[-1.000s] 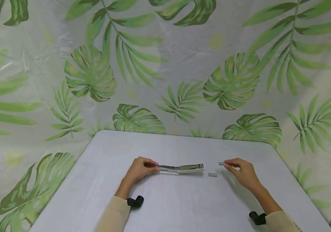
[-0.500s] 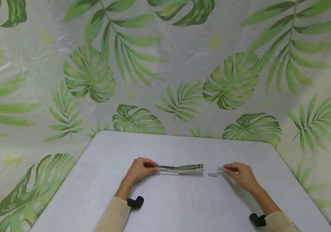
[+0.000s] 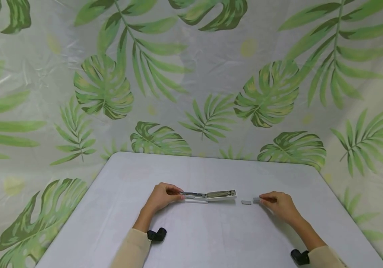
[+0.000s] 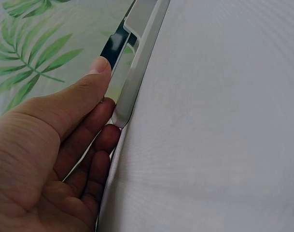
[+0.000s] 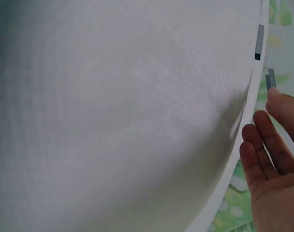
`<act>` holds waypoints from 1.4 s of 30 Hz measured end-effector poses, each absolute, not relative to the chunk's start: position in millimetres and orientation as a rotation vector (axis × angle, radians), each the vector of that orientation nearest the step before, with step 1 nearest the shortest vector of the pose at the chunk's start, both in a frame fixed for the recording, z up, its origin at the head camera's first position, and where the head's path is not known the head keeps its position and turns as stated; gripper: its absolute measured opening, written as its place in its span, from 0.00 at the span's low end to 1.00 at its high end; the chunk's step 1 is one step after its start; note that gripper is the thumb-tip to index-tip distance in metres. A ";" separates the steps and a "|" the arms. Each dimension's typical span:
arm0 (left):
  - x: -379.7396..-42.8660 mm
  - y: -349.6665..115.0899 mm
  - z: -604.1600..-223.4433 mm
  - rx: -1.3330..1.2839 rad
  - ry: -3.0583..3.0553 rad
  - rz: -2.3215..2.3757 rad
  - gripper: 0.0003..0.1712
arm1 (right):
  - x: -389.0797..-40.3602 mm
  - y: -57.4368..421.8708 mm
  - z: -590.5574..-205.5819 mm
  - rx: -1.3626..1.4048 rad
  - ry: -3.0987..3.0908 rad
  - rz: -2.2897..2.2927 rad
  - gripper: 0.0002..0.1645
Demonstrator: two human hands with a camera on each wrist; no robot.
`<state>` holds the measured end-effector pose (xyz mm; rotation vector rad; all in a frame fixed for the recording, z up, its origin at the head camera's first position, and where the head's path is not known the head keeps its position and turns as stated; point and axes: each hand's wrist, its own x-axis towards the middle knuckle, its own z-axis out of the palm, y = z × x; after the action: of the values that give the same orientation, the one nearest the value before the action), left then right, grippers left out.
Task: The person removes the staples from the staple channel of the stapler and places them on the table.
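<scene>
A white stapler point(image 3: 223, 196) lies opened out flat, its cover swung to the right and its metal inside showing. My left hand point(image 3: 162, 195) pinches its left end. Seen from the left wrist, my thumb presses the dark metal rail point(image 4: 115, 46) above the white base point(image 4: 137, 72). Between the thumb and fingertips of my right hand point(image 3: 280, 204) is a short grey strip of staples point(image 5: 271, 79). It sits low, just right of another staple strip point(image 3: 246, 202) lying on the table. My fingers hide part of the pinched strip.
The white-covered table point(image 3: 211, 234) runs back to a leaf-patterned curtain point(image 3: 164, 82). Black wrist cameras sit on both wrists, the left one point(image 3: 157, 234) and the right one point(image 3: 300, 257).
My right hand has come down toward the table with the staple strip, level with the lying strip. My left hand and the stapler have stayed in place.
</scene>
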<state>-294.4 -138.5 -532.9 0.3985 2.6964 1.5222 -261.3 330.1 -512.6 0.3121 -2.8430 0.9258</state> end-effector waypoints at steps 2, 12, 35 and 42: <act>-294.2 -138.5 -533.7 0.399 2.701 1.513 0.14 | -260.9 329.9 -513.5 0.316 -2.850 0.924 0.12; -295.9 -138.6 -534.5 0.394 2.702 1.495 0.13 | -260.9 328.3 -515.0 0.339 -2.891 0.890 0.11; -296.7 -138.3 -533.6 0.390 2.706 1.496 0.13 | -260.5 319.3 -512.5 0.471 -2.871 0.664 0.08; -296.1 -138.0 -534.1 0.385 2.700 1.492 0.14 | -261.8 321.0 -516.7 0.445 -2.885 0.661 0.08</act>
<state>-296.1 -138.0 -534.1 0.3854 2.6998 1.4924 -261.8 321.0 -516.7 0.4448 -2.8849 0.6615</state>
